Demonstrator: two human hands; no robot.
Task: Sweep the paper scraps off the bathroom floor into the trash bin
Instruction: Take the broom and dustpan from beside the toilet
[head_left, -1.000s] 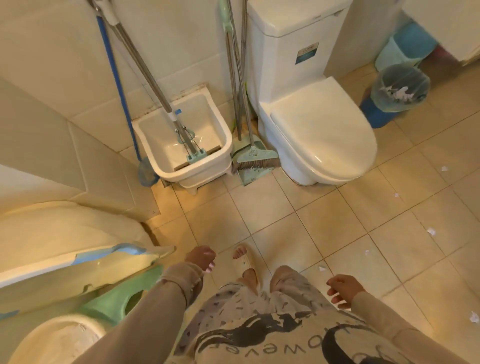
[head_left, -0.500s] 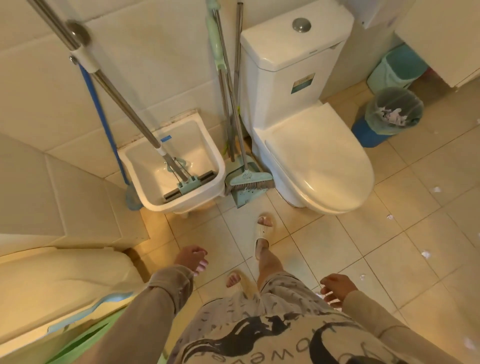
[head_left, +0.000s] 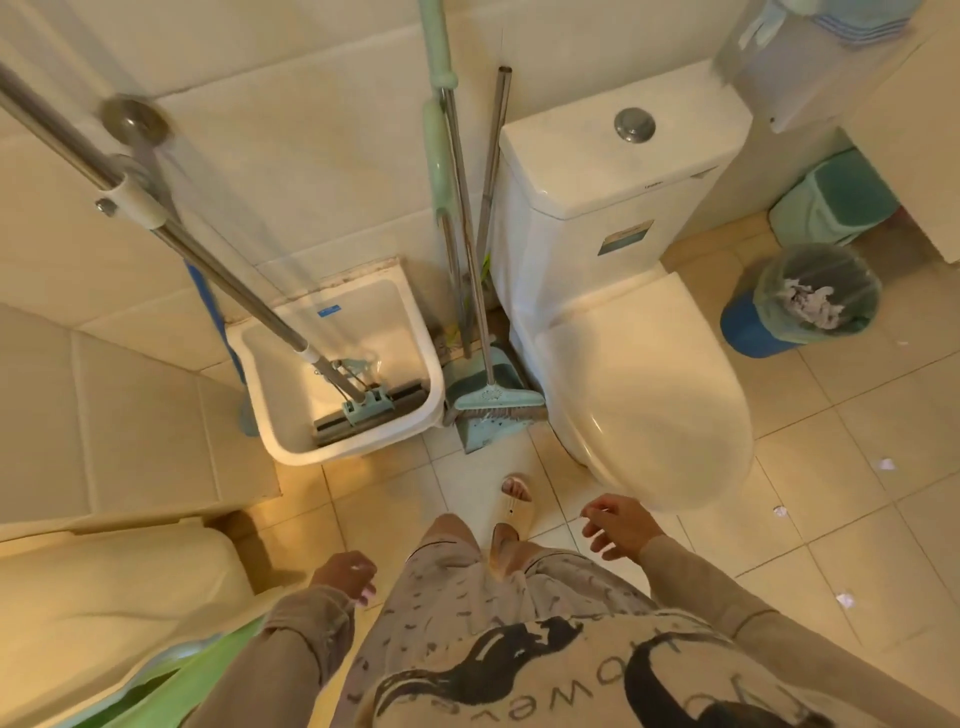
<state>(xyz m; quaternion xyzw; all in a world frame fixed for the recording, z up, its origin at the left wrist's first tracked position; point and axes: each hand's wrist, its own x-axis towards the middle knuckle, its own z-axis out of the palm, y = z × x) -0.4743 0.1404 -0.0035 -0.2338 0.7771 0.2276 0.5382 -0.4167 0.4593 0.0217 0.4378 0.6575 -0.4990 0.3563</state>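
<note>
We see the right grip (head_left: 618, 527) held out over the beige tiled floor (head_left: 810, 452), its fingers apart and slack, holding nothing. The left grip (head_left: 345, 574) hangs lower beside the hip, fingers loosely curled around nothing. Ahead of the right grip and a little to its left stands the mint-green plastic broom with a metal handle (head_left: 496, 401), upright against the wall. Its bristles rest in the grey-green plastic dustpan (head_left: 475, 436), which is wedged between the white ceramic toilet (head_left: 644, 395) and the white square mop basin (head_left: 358, 452). Neither grip touches the broom. The small white paper scraps (head_left: 886, 464) lie scattered on the tiles to the right of the right grip, some near it and others further out. Well ahead and to the right of that grip, beyond the toilet bowl, sits the round blue trash bin lined with a translucent bag (head_left: 745, 330), with crumpled paper inside. Ahead of the left grip, a sponge mop with a steel handle (head_left: 363, 405) leans in the basin. A foot in a pale slipper (head_left: 514, 501) stands between the two grips, closer to the right one.
</note>
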